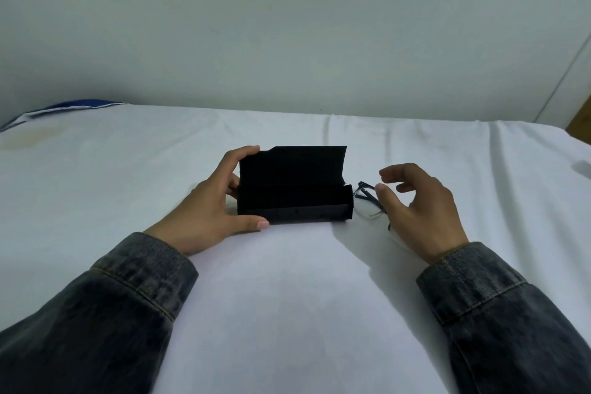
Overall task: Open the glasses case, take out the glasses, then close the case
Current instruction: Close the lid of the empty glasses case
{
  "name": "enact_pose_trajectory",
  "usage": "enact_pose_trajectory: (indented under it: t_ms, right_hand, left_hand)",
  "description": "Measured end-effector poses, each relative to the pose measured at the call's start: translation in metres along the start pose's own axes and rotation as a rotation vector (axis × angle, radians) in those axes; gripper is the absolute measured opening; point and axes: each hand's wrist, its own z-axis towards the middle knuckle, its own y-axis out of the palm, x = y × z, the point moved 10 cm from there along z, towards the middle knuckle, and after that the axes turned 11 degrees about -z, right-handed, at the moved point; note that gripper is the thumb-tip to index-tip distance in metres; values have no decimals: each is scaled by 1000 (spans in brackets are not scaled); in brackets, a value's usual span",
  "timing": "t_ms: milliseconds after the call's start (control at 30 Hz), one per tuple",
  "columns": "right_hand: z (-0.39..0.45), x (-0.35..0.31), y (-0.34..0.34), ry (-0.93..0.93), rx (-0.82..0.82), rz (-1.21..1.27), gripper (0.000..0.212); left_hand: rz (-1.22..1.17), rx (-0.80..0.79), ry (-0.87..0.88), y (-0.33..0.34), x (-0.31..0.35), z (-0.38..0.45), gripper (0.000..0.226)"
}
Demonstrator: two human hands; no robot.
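Note:
A black glasses case (294, 198) stands on the white sheet with its flap lid raised. My left hand (212, 208) grips the case's left end, fingers behind the flap and thumb along the front. The glasses (367, 198), thin dark frame, lie on the sheet just right of the case. My right hand (419, 208) hovers over them with fingers spread and curled, hiding most of the frame; nothing is pinched between its fingers.
The white sheet (287, 297) covers a bed that runs to a plain wall. A blue-edged pillow corner (73, 105) shows at the far left. A wooden edge (580, 120) is at the far right.

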Motion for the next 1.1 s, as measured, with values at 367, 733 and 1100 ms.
enact_pose_trajectory:
  t_ms: [367, 733, 1100]
  right_hand:
    - [-3, -5, 15, 1, -127, 166, 34]
    - [-5, -12, 24, -56, -198, 232, 41]
    - [-2, -13, 26, -95, -207, 289, 28]
  left_hand:
    - [-14, -45, 14, 6, 5, -2, 104]
    - [-13, -79, 38, 12, 13, -4, 104]
    - [-7, -116, 43, 17, 16, -4, 105]
